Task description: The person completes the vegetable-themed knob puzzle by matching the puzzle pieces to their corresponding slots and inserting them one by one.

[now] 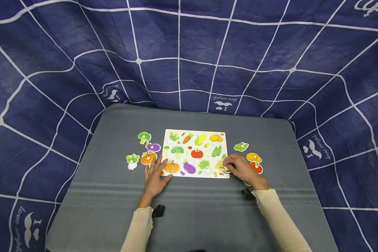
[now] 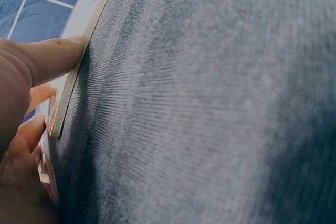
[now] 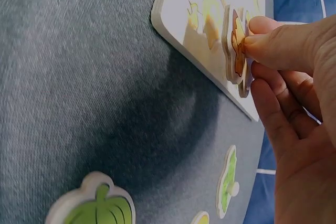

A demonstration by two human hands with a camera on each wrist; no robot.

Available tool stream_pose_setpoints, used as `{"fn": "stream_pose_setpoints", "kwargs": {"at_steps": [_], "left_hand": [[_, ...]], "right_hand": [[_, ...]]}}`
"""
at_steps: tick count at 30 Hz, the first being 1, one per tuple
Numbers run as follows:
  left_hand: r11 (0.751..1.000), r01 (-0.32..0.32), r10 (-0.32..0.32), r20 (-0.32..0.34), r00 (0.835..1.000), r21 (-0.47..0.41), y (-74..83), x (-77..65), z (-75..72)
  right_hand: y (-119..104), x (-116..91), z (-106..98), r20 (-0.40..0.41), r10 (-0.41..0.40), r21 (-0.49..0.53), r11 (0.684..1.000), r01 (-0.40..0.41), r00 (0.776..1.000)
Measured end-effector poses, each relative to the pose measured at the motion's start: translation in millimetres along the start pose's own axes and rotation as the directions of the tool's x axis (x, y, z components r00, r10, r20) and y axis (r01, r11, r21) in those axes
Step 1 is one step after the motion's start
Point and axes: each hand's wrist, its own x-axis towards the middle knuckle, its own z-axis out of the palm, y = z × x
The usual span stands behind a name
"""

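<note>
A white wooden puzzle board [image 1: 201,175] printed with vegetables lies flat on the table. My left hand [image 1: 155,180] rests at its lower left corner, fingers stretched out and thumb [image 2: 65,56] against the front edge. Just left of those fingers is a pumpkin piece [image 1: 148,158]. Over the board's lower right corner, my right hand [image 1: 242,168] pinches a mushroom puzzle piece [image 3: 236,51] between thumb and fingers. The piece is tilted on edge above the printed mushrooms, its far side covered by the fingers.
Left of the board lie broccoli [image 1: 144,137], eggplant [image 1: 153,147] and white radish [image 1: 132,161] pieces. To its right are a green leafy piece [image 1: 240,146], yellow potatoes [image 1: 253,157], a tomato [image 1: 256,167] and a green pepper-like piece [image 3: 100,208]. Blue cloth [image 1: 195,77] hangs behind the table.
</note>
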Motion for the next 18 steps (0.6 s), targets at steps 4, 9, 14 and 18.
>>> {"fn": "stream_pose_setpoints", "kwargs": {"at_steps": [4, 9, 14, 18], "left_hand": [[1.000, 0.002, -0.002, 0.001, 1.000, -0.003, 0.0, 0.4, -0.4], [1.000, 0.002, -0.002, 0.002, 1.000, 0.005, -1.3, 0.6, -0.6], [1.000, -0.001, 0.001, 0.001, 1.000, 0.008, -2.0, 0.3, -0.1], [1.000, 0.003, -0.003, 0.000, 1.000, 0.005, -2.5, 0.0, 0.0]], "right_hand": [[-1.8, 1.4, 3.6, 0.014, 0.008, 0.002, 1.000, -0.008, 1.000], [-3.3, 3.8, 8.2, 0.020, 0.011, 0.001, 1.000, -0.011, 1.000], [-5.5, 5.6, 11.7, 0.040, 0.014, -0.010, 1.000, -0.014, 0.999], [-7.2, 7.7, 13.7, 0.048, 0.023, 0.001, 1.000, -0.023, 0.999]]}}
